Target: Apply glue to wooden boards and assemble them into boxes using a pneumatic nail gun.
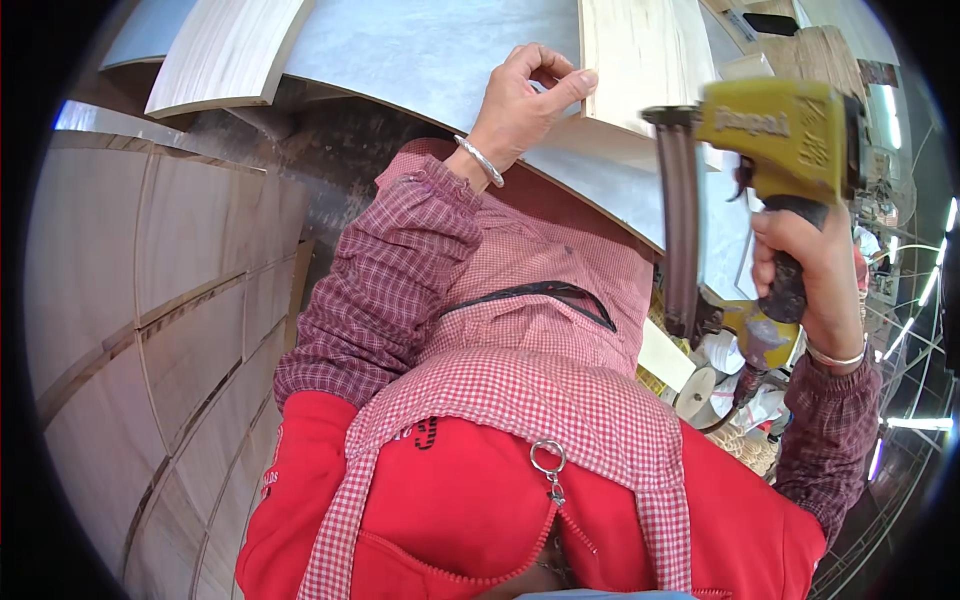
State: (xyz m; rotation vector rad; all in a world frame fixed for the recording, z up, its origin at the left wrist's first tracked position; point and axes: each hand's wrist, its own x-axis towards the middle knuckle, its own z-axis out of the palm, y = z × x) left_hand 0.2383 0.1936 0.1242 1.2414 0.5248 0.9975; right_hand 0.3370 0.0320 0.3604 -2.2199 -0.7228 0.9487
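Observation:
My right hand point(815, 265) is wrapped round the black grip of a yellow pneumatic nail gun point(775, 135), raised at the right with its long dark magazine toward my body. A hose fitting shows at the gun's lower end. My left hand point(525, 105), with a silver bangle at the wrist, is over the table's near edge. Its fingers are curled in toward the thumb, and the thumb tip meets the left edge of a pale wooden piece point(640, 65). Whatever lies between those fingers, if anything, is hidden.
The blue-grey tabletop point(430, 50) spans the top of the view. Another pale board point(225, 50) overhangs its edge at left. Stacked wooden panels point(190, 270) rise along my left side. A dark flat object point(770, 23) sits at far right. Clutter lies below the nail gun.

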